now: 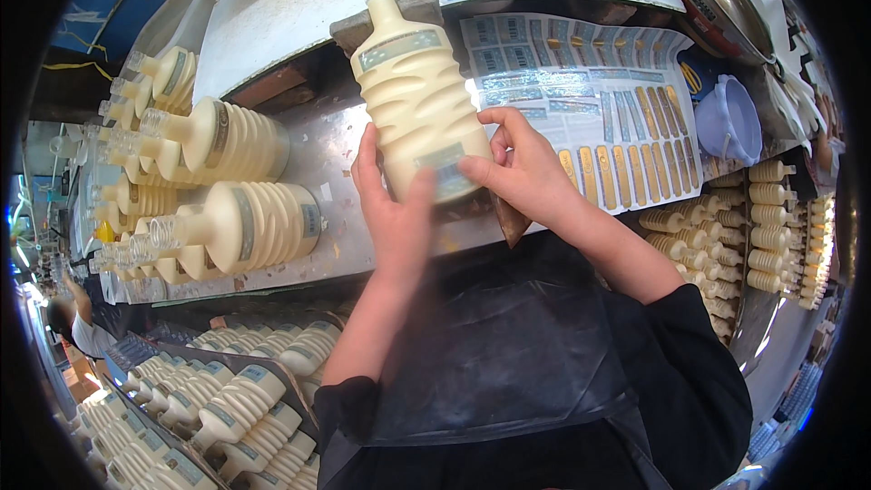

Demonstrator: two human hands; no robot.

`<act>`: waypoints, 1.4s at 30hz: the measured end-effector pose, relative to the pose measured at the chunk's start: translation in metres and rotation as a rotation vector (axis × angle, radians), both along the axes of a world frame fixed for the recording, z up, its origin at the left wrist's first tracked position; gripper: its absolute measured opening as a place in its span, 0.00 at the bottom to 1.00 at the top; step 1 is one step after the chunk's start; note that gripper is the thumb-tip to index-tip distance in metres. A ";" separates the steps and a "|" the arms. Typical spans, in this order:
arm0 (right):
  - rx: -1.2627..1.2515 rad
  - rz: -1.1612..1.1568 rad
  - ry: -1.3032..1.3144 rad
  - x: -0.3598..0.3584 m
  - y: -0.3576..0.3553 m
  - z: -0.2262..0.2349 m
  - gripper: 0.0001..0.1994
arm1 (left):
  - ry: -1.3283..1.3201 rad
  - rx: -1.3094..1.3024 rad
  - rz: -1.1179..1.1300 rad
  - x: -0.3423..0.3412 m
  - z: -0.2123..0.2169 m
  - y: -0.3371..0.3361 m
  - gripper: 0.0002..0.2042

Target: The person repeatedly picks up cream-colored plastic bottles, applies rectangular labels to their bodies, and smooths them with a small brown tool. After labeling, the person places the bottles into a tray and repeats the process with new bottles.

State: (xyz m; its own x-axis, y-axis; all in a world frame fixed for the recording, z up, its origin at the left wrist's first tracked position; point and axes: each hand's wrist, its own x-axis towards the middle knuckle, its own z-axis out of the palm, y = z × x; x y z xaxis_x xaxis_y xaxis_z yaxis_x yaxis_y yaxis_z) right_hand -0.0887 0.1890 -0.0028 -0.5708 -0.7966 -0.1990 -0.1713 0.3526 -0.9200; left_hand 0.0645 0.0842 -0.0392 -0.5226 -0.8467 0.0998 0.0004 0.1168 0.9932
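Note:
A cream glass bottle (413,95) with wavy ridges lies face up on the bench, its clear threaded neck pointing away from me and resting in a notched block (424,9). A band label crosses its shoulder. Near its base sits a blue-grey label (445,170). My left hand (396,213) holds the bottle's lower left side, its thumb blurred over the label's left part. From the right, my right hand (526,163) grips the lower side, with the thumb on the label's right edge and the index finger bent against the glass.
Similar bottles (263,222) lie stacked on the bench at left. Sheets of blue and gold labels (626,150) spread at right, beside a lavender bucket (729,118). Crates of bottles (240,404) stand lower left; more bottles (699,245) fill the right side. Another person (86,331) is at far left.

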 end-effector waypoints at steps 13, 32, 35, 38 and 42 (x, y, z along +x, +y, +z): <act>-0.006 -0.015 -0.035 0.001 0.000 -0.001 0.33 | 0.012 0.052 0.007 0.001 0.003 0.000 0.40; -0.002 0.012 0.005 0.000 -0.001 -0.003 0.32 | 0.082 0.075 -0.051 0.005 -0.001 0.005 0.38; -0.003 0.002 -0.003 0.001 -0.001 -0.002 0.33 | 0.101 0.105 -0.042 0.004 0.001 0.006 0.38; -0.017 0.000 0.001 0.001 0.000 -0.004 0.33 | 0.096 0.106 -0.046 0.004 0.004 0.006 0.39; -0.025 -0.001 -0.009 0.001 0.000 -0.006 0.33 | 0.094 0.103 -0.042 0.004 0.003 0.006 0.39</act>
